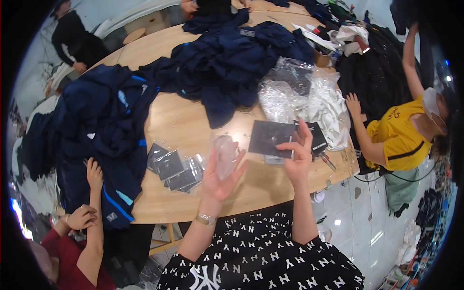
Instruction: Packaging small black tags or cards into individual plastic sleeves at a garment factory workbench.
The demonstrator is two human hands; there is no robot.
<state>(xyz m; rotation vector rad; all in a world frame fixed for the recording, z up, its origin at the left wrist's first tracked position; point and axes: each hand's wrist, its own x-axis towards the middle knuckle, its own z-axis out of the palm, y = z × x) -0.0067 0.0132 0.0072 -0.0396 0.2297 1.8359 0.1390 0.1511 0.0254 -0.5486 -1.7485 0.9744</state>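
Several people work around a curved, light wooden table (166, 116). At far left, a co-worker in a dark red top (70, 258) rests one hand on a heap of navy garments (104, 106) with light blue trim. Beyond it, near the table's far edge, stands a person in black (72, 36). Just right of the navy heap, a few flat dark packets (169, 164) in glossy clear film overlap on the tabletop.

At centre, the wearer's left hand (222, 174), with a silver band (206, 219) at the wrist, is raised above the table, palm up, fingers spread and loosely cradling a clear plastic bundle (225, 153). Behind it lies a second navy heap (217, 58).

To the right, the wearer's right hand (297, 152) pinches a dark square packet (266, 137) between thumb and fingers, holding it up above the table. Behind this hand is a black packet (318, 137), with shiny clear plastic bags (280, 94) and a white bundle (328, 104) farther back. A small tool (327, 162) lies near the table's edge. At far right, a co-worker in a yellow top (401, 130) reaches over a pile of black cloth (372, 72).
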